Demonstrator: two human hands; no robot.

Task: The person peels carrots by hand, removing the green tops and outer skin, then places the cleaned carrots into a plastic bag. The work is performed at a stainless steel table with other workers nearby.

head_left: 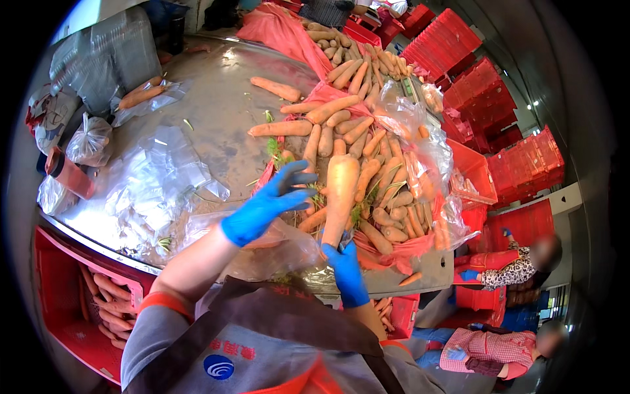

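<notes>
A large pale carrot (342, 189) rises from my right hand (346, 271), whose blue-gloved fingers grip its narrow end. My left hand (272, 201), also in a blue glove, is beside the carrot with its fingers apart and nothing in them. Below that hand, a clear plastic bag (285, 241) lies on the metal table (216, 93). Behind the held carrot spreads a heap of carrots (362, 130), several with green tops, on red mesh sacking (327, 91). A loose carrot (281, 128) lies at the heap's left side.
Flat clear bags (157, 182) cover the table's left part, near a reddish bottle (69, 172) and bagged carrots (142, 94). A red crate (54, 295) with carrots stands at lower left. Stacked red crates (529, 160) and two people (502, 268) (487, 349) are at right.
</notes>
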